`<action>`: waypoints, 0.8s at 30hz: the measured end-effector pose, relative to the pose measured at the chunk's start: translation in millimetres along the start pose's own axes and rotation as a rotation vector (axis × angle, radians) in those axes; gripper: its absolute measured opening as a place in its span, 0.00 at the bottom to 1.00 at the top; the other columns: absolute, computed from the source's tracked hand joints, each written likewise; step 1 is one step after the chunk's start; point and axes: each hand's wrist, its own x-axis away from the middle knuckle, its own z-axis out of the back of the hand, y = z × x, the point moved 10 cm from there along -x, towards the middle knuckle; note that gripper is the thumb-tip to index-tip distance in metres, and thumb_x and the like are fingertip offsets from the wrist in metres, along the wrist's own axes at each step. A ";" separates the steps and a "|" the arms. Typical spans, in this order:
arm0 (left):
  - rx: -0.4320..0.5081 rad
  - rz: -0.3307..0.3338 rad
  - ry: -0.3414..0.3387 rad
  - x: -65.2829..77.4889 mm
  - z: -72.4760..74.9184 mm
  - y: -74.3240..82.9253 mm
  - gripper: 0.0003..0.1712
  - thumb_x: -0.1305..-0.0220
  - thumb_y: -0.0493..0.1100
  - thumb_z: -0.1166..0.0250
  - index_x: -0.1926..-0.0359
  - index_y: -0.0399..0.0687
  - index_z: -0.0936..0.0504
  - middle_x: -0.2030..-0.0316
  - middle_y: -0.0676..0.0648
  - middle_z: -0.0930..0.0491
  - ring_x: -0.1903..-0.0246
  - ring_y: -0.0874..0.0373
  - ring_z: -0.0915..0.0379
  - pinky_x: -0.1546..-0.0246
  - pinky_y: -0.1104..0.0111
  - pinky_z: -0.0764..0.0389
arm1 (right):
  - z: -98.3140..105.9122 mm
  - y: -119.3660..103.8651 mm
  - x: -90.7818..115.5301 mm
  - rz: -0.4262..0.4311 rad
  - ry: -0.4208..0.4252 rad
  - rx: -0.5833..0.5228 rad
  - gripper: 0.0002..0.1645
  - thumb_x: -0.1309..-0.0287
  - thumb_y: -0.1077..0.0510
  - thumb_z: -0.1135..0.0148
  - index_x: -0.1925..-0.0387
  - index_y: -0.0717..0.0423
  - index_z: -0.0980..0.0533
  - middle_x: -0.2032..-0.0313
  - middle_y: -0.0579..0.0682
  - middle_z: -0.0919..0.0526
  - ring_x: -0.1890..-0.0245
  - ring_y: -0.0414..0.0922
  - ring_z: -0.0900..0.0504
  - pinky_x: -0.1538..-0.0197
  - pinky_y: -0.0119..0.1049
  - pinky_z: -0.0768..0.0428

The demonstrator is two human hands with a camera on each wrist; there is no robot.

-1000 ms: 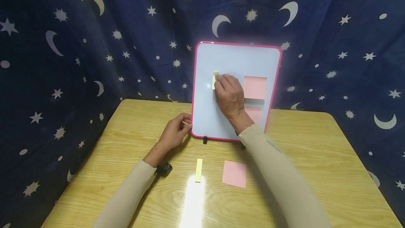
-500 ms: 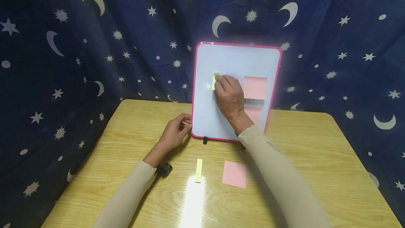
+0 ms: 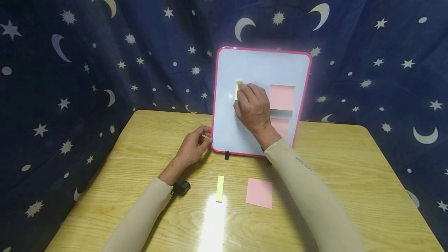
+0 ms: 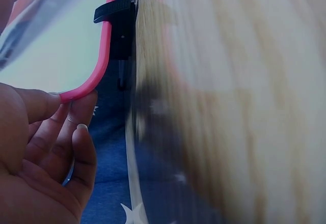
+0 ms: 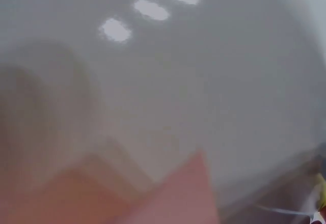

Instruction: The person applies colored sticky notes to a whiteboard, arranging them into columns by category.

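A whiteboard (image 3: 227, 61) with a pink frame stands upright on the table. My left hand (image 3: 192, 145) pinches its lower left corner; in the left wrist view the thumb lies over the pink rim (image 4: 97, 74) with fingers behind. High on the board, my right hand (image 3: 253, 106) has its bent fingertips over a narrow yellow sticky note (image 3: 237, 91), partly hiding it. The thumb shows just below the note; I cannot tell whether the fingers pinch or only press it. To the right, two pink sticky notes (image 3: 282, 97) are on the board, the lower one partly covered by the wrist.
On the wooden table (image 3: 350, 174), in front of the board, lie another yellow strip (image 3: 219, 189) and a pink square note (image 3: 259, 193). Black feet (image 3: 226, 155) support the board's lower edge. A dark blue curtain (image 3: 157, 30) with moons and stars hangs behind.
The right thumb has shifted down and left, now showing below the yellow sticky note. Otherwise both hands and the whiteboard stay nearly in place.
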 end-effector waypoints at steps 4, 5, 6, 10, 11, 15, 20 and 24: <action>-0.007 0.011 -0.001 0.0 0.2 -1.4 0.15 0.24 0.37 0.35 0.40 0.43 0.19 0.53 0.45 0.14 0.62 0.54 0.17 0.58 0.63 0.17 | -3.2 -0.3 2.5 0.005 -0.037 -0.013 0.16 0.41 0.60 0.33 0.54 0.67 0.15 0.49 0.58 0.11 0.49 0.57 0.17 0.44 0.50 0.18; -0.007 0.013 -0.003 0.1 0.3 -1.5 0.15 0.24 0.37 0.35 0.40 0.43 0.19 0.53 0.45 0.14 0.62 0.54 0.17 0.58 0.62 0.17 | -4.2 -0.4 3.0 0.004 -0.049 -0.011 0.20 0.41 0.58 0.32 0.51 0.67 0.15 0.47 0.59 0.12 0.48 0.57 0.17 0.44 0.50 0.19; -0.005 0.016 -0.004 0.0 0.2 -1.6 0.15 0.24 0.37 0.35 0.40 0.43 0.19 0.53 0.45 0.15 0.62 0.54 0.17 0.57 0.61 0.17 | -5.3 -0.3 3.4 0.002 -0.062 -0.005 0.24 0.41 0.55 0.31 0.48 0.67 0.15 0.45 0.59 0.13 0.47 0.57 0.18 0.43 0.50 0.19; -0.003 0.027 -0.009 -0.4 0.1 -1.7 0.15 0.24 0.38 0.35 0.40 0.44 0.19 0.52 0.46 0.15 0.62 0.54 0.17 0.56 0.60 0.16 | -10.3 1.0 5.3 -0.015 -0.121 0.019 0.35 0.43 0.47 0.31 0.39 0.66 0.18 0.39 0.59 0.15 0.41 0.57 0.20 0.40 0.50 0.21; -0.003 0.028 -0.010 -0.5 -0.1 -2.0 0.15 0.24 0.38 0.35 0.40 0.44 0.19 0.52 0.46 0.15 0.62 0.54 0.17 0.56 0.60 0.16 | -11.4 1.1 5.8 -0.017 -0.132 0.024 0.36 0.43 0.46 0.31 0.38 0.66 0.19 0.38 0.59 0.16 0.40 0.57 0.20 0.39 0.50 0.21; -0.007 0.029 -0.009 -0.8 -0.1 -2.4 0.15 0.24 0.38 0.35 0.40 0.44 0.19 0.52 0.46 0.15 0.61 0.54 0.17 0.56 0.61 0.16 | -15.4 1.5 7.8 -0.023 -0.165 0.035 0.38 0.41 0.45 0.33 0.36 0.65 0.20 0.35 0.59 0.18 0.35 0.57 0.22 0.36 0.51 0.24; -0.006 0.021 -0.008 -1.2 -0.6 -3.1 0.15 0.24 0.38 0.35 0.40 0.44 0.20 0.52 0.46 0.15 0.61 0.56 0.18 0.57 0.62 0.17 | -17.2 0.4 8.9 -0.017 -0.175 0.038 0.38 0.39 0.46 0.36 0.34 0.65 0.22 0.32 0.59 0.20 0.31 0.58 0.25 0.31 0.52 0.27; -0.003 0.016 -0.010 -1.1 -0.6 -2.6 0.15 0.23 0.38 0.35 0.40 0.44 0.20 0.52 0.46 0.15 0.61 0.56 0.17 0.57 0.62 0.16 | -17.7 -0.6 9.2 -0.011 -0.165 0.035 0.37 0.39 0.47 0.37 0.33 0.64 0.22 0.31 0.58 0.21 0.29 0.58 0.26 0.29 0.52 0.28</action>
